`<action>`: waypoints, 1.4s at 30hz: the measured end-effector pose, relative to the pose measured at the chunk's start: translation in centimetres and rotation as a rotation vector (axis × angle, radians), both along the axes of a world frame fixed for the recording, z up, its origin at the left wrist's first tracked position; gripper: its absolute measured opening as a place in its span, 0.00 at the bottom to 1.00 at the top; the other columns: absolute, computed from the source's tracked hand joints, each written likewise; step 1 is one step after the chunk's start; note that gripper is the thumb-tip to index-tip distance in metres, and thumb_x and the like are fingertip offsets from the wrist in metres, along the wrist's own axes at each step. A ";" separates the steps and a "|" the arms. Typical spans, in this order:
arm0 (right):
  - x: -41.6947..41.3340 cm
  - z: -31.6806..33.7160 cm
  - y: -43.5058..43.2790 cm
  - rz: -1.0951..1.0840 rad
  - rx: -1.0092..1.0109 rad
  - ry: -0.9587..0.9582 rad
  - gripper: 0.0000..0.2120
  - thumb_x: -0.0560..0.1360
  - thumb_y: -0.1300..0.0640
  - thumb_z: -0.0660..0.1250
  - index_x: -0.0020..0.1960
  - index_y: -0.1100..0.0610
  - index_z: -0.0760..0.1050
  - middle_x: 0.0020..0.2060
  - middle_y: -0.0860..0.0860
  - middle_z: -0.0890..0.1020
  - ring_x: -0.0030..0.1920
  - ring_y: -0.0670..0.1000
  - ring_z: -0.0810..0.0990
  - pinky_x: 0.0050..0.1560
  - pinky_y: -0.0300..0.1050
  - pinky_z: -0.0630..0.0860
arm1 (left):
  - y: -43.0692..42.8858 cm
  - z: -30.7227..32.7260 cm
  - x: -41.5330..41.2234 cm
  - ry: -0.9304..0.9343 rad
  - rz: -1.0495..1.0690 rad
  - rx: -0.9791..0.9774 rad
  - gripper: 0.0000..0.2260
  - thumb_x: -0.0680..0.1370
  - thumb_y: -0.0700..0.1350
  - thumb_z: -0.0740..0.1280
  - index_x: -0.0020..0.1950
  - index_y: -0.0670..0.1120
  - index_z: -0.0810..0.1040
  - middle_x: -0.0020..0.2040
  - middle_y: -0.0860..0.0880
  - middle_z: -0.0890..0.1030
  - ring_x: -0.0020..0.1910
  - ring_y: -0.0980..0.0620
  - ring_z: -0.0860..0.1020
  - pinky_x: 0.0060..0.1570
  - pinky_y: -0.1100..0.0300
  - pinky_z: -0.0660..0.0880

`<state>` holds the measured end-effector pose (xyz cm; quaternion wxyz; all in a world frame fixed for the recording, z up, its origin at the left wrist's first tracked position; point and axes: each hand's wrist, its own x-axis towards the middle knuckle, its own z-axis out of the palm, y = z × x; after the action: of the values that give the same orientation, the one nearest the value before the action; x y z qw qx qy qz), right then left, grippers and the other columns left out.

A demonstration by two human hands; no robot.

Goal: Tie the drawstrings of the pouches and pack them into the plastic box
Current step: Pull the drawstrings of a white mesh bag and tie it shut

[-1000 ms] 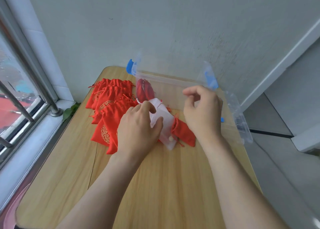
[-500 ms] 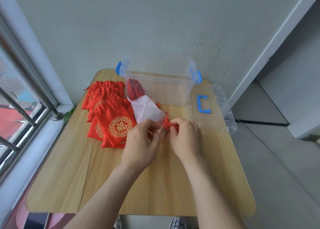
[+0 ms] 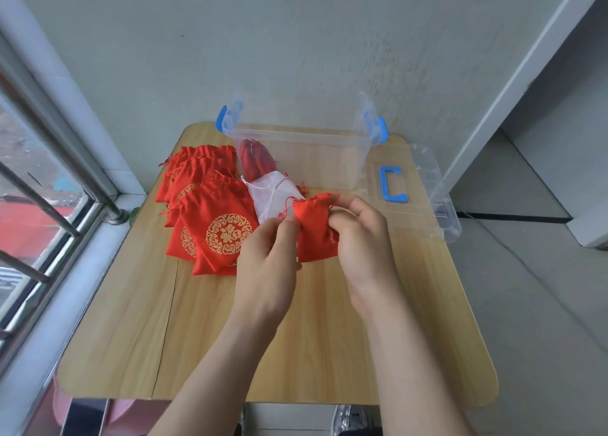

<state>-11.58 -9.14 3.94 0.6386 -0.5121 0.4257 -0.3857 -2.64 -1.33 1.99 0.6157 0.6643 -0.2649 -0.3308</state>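
Above table [image 3: 411,304], red pouch [image 3: 316,228] now raised.

A home corner: wooden table [image 3: 131,320] beside barred window [image 3: 39,205].

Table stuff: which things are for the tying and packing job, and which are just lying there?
For the job: small red pouch in both hands; red pouch pile; white mesh pouch; plastic box.

Just lying about: box lid; green leaf.

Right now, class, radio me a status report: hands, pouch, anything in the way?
Both hands, left hand and right hand, gripping small red pouch above table. Drawstring loose. Plastic box open, path clear.
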 end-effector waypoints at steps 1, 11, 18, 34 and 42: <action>0.2 0.0 0.1 -0.017 0.004 -0.008 0.13 0.80 0.67 0.62 0.54 0.55 0.83 0.44 0.54 0.89 0.43 0.49 0.86 0.42 0.40 0.81 | -0.5 0.2 0.0 0.021 0.012 -0.024 0.21 0.80 0.58 0.60 0.52 0.42 0.83 0.50 0.37 0.84 0.53 0.36 0.82 0.55 0.38 0.82; 1.2 0.3 -1.1 -0.131 0.048 -0.032 0.12 0.82 0.60 0.62 0.50 0.61 0.85 0.47 0.60 0.88 0.44 0.56 0.87 0.41 0.43 0.82 | -5.2 0.8 0.9 0.112 0.131 -0.168 0.17 0.86 0.51 0.65 0.43 0.43 0.82 0.37 0.49 0.80 0.39 0.52 0.76 0.44 0.50 0.76; 0.9 -1.0 -1.6 -0.150 -0.222 0.229 0.04 0.79 0.51 0.74 0.48 0.50 0.87 0.41 0.44 0.89 0.45 0.44 0.88 0.48 0.47 0.84 | -5.4 0.7 1.1 0.216 0.149 -0.171 0.14 0.86 0.50 0.66 0.49 0.42 0.84 0.43 0.48 0.85 0.46 0.47 0.82 0.56 0.43 0.81; -0.9 -1.3 -2.0 -0.059 -0.621 0.822 0.11 0.86 0.54 0.61 0.48 0.54 0.77 0.41 0.50 0.81 0.43 0.55 0.78 0.40 0.47 0.69 | -4.9 0.6 2.3 0.437 0.177 -0.205 0.15 0.88 0.49 0.61 0.59 0.42 0.84 0.45 0.49 0.86 0.44 0.52 0.85 0.50 0.56 0.83; -1.8 -1.4 -2.2 -0.047 -0.598 0.892 0.11 0.86 0.55 0.59 0.46 0.55 0.73 0.40 0.53 0.80 0.42 0.56 0.77 0.38 0.48 0.67 | -5.3 1.0 2.3 0.889 0.166 -0.312 0.14 0.87 0.46 0.57 0.42 0.47 0.73 0.32 0.49 0.71 0.37 0.48 0.77 0.58 0.54 0.76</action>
<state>-13.38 -11.33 2.56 0.2132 -0.7762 0.5386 -0.2491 -0.29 -6.61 2.95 0.7860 0.3772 0.0318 -0.4887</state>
